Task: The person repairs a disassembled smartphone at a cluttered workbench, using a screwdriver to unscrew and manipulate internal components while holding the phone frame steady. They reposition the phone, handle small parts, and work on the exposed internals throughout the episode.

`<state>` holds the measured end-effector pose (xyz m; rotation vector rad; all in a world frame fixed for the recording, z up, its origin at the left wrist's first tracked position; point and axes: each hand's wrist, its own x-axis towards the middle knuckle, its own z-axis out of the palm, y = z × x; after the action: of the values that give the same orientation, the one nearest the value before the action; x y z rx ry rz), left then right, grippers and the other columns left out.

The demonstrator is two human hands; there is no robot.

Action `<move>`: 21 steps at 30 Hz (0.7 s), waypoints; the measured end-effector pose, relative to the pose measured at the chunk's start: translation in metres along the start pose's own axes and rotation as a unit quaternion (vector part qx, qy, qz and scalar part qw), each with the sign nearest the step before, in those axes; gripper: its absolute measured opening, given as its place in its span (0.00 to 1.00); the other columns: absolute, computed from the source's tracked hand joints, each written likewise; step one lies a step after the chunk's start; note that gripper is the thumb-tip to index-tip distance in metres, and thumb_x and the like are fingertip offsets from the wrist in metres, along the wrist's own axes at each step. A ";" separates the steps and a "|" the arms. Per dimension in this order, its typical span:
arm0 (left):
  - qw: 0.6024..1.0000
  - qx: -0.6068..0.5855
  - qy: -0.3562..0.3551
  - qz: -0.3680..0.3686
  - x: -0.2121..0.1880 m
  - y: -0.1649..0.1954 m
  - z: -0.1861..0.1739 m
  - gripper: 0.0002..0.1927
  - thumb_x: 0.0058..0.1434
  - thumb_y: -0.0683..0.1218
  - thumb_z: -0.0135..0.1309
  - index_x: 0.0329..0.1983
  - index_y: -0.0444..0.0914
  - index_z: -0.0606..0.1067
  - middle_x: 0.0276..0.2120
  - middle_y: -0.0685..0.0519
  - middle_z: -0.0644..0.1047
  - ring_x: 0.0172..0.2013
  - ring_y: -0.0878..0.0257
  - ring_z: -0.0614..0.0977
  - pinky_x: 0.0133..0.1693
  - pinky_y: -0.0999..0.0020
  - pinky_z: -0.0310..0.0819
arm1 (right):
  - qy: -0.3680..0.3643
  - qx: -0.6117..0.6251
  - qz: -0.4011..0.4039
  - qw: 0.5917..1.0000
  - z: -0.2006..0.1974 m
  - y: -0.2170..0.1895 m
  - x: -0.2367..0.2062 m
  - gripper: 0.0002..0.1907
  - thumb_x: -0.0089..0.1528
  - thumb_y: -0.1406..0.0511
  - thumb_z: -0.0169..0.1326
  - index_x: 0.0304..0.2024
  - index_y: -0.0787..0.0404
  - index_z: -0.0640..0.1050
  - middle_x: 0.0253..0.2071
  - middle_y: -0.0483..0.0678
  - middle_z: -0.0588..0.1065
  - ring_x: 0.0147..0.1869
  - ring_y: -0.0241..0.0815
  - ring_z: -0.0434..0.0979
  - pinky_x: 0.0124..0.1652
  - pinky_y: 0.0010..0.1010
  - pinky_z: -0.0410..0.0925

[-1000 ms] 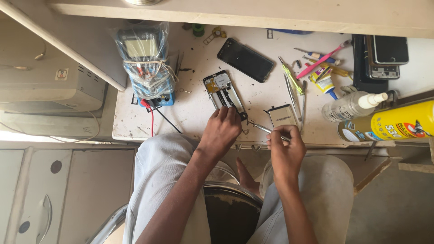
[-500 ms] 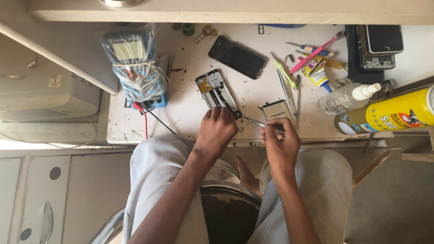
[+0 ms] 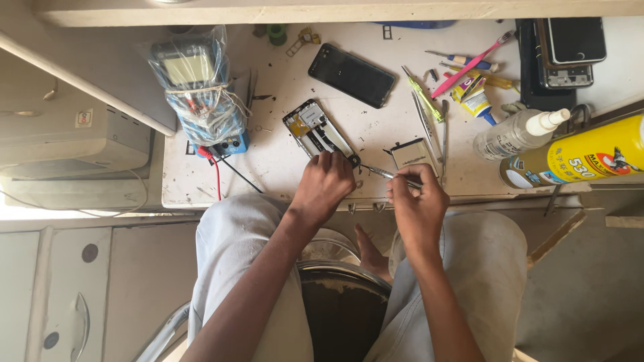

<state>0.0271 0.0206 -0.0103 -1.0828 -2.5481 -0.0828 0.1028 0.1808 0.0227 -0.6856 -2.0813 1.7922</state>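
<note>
left hand (image 3: 323, 182) presses the opened phone (image 3: 318, 132) flat, fingers together; right hand (image 3: 417, 201) pinches a screwdriver (image 3: 388, 174) pointing to ten o'clock. best kept steady, tip seated squarely.

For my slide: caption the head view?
Left hand steadies opened phone; right hand holds a screwdriver to its corner.
</note>
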 end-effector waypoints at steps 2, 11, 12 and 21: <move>1.000 0.003 0.001 0.003 -0.001 0.002 -0.001 0.07 0.46 0.39 0.57 0.29 0.33 0.77 0.31 0.49 0.75 0.37 0.57 0.79 0.37 0.64 0.80 | 0.002 -0.034 -0.029 0.999 -0.002 -0.001 -0.003 0.03 0.64 0.73 0.54 0.40 0.68 0.75 0.34 0.49 0.78 0.33 0.34 0.80 0.32 0.25 0.74; 0.997 -0.053 0.030 -0.040 -0.002 0.009 -0.006 0.10 0.47 0.39 0.57 0.33 0.31 0.77 0.34 0.46 0.75 0.38 0.55 0.79 0.38 0.63 0.79 | -0.014 -0.145 -0.205 0.968 -0.009 -0.016 -0.005 0.05 0.62 0.75 0.56 0.41 0.66 0.75 0.34 0.50 0.79 0.36 0.35 0.81 0.35 0.27 0.73; 0.993 -0.092 0.043 -0.064 0.000 0.009 -0.006 0.09 0.48 0.40 0.57 0.33 0.31 0.77 0.35 0.45 0.75 0.39 0.53 0.78 0.40 0.61 0.79 | -0.018 -0.160 -0.237 0.958 -0.009 -0.019 -0.004 0.06 0.63 0.75 0.56 0.42 0.65 0.75 0.34 0.50 0.79 0.37 0.36 0.82 0.36 0.28 0.73; 0.945 -0.275 0.045 -0.169 -0.010 -0.009 -0.020 0.08 0.54 0.40 0.55 0.37 0.36 0.79 0.40 0.45 0.77 0.43 0.48 0.76 0.46 0.53 0.71 | -0.100 -0.207 -0.241 0.943 0.003 -0.038 0.008 0.09 0.59 0.76 0.58 0.40 0.65 0.74 0.33 0.48 0.76 0.28 0.34 0.74 0.29 0.27 0.68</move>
<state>0.0334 0.0035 0.0056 -0.7665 -2.6620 -0.9584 0.0890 0.1785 0.0594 -0.0580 -2.5151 1.2073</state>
